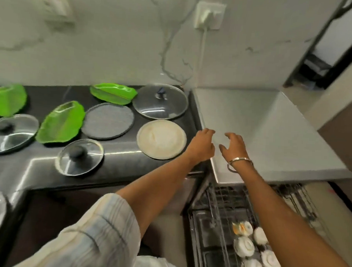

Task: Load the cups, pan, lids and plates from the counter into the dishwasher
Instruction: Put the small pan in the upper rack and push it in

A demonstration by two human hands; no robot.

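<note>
one wide-angle view from the person's head, facing forward and down. it looks along both forearms to the hands (217,145), held close above the dark counter (119,163) edge. the counter fills the left, the wall the top, and the open dishwasher rack (218,206) sits near the lower right corner.

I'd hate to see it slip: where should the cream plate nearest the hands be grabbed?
By the rim of the cream plate, probably at its near edge, which seems to jut slightly past the dark counter. It lies flat, so fingers can slide under there with the thumb on top. The left hand is closest.
</note>
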